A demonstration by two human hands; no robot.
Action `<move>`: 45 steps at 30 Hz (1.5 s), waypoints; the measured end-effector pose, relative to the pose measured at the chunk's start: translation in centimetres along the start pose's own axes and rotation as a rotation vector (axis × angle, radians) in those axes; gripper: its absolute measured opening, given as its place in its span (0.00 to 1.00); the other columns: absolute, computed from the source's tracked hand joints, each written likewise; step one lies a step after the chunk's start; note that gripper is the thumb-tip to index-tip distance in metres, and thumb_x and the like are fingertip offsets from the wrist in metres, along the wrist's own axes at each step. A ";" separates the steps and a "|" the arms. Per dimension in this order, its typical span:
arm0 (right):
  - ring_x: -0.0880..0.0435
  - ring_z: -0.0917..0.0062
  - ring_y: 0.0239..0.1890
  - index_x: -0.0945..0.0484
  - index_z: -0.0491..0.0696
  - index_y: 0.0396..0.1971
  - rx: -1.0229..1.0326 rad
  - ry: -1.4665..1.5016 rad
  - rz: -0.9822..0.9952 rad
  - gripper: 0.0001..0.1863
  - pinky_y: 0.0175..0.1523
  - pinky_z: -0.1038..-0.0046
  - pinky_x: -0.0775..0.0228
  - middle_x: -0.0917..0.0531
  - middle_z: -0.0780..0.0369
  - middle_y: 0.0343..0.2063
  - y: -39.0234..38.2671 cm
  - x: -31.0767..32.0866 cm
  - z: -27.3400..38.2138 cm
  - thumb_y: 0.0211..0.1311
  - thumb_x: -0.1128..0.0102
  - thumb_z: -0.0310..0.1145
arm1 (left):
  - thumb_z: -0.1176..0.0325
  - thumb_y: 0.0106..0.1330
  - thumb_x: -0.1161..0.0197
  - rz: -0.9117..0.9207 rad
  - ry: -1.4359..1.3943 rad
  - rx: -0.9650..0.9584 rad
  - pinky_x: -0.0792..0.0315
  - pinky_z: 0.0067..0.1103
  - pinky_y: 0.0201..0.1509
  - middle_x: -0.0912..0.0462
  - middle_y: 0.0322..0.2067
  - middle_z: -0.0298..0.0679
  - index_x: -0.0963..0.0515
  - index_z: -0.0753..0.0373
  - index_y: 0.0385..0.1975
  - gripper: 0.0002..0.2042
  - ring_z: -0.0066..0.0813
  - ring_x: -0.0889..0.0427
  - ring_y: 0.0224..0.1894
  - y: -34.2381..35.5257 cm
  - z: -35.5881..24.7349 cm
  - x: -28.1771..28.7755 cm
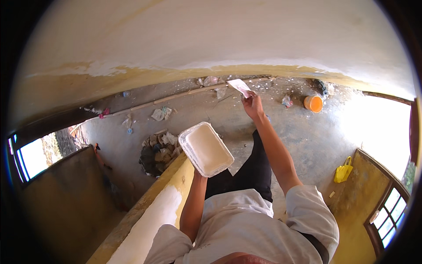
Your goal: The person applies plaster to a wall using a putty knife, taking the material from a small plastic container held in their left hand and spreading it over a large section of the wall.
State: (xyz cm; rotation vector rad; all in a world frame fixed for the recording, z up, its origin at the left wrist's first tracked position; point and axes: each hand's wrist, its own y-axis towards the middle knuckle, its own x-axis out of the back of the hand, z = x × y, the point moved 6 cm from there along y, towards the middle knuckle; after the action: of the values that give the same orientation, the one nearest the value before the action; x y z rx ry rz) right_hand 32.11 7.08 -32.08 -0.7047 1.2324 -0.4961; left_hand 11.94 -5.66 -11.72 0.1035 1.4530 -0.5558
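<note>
My left hand (200, 175) holds up a white rectangular plastic tub (188, 149) from below, and the tub hides its fingers. Pale, creamy material (209, 147) covers the inside of the tub, whose rim is smeared with white. With my right arm stretched forward, my right hand (252, 106) is closed on a thin, flat white scraper (239, 86). The scraper's far end is just short of the wall's lower part in the picture. That wall (211, 35) is pale above, with a ragged yellowish band (263, 71) along its bottom.
A yellow, partly whitened low wall (147, 213) runs close by my left side. Crumpled sacks (160, 149) lie beyond it. Along the far wall are a long pole (162, 100), plastic scraps (162, 113) and an orange bucket (313, 104). A yellow bag (343, 170) is at right.
</note>
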 end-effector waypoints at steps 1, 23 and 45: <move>0.19 0.73 0.33 0.23 0.44 0.36 -0.017 -0.004 0.005 0.05 0.39 0.74 0.23 0.18 0.59 0.31 0.8 -1.9 -3.3 0.63 0.48 0.25 | 0.52 0.66 0.37 -0.009 0.006 -0.023 0.32 0.43 0.64 0.29 0.60 0.47 0.47 0.52 0.73 0.38 0.50 0.30 0.60 -1.0 -1.8 0.0; 0.19 0.67 0.37 0.34 0.24 0.46 -0.131 0.328 0.222 0.16 0.43 0.77 0.18 0.23 0.41 0.43 8.5 -21.7 -17.0 0.69 0.62 0.23 | 0.52 0.66 0.36 -0.154 -0.019 -0.241 0.32 0.41 0.65 0.29 0.60 0.49 0.46 0.51 0.73 0.38 0.50 0.30 0.60 -8.5 -14.3 0.9; 0.19 0.67 0.38 0.38 0.19 0.51 -0.017 0.581 0.085 0.22 0.34 0.84 0.16 0.28 0.38 0.45 3.4 -2.8 29.5 0.66 0.55 0.24 | 0.50 0.66 0.37 -0.036 0.100 0.119 0.30 0.43 0.64 0.27 0.57 0.50 0.47 0.53 0.73 0.39 0.52 0.29 0.60 9.0 11.1 -0.9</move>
State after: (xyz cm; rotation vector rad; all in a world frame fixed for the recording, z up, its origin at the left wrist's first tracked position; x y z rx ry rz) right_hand 59.64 17.78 -27.67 -0.5325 1.8029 -0.6445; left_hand 25.79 -1.98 -11.63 0.2019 1.5213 -0.6740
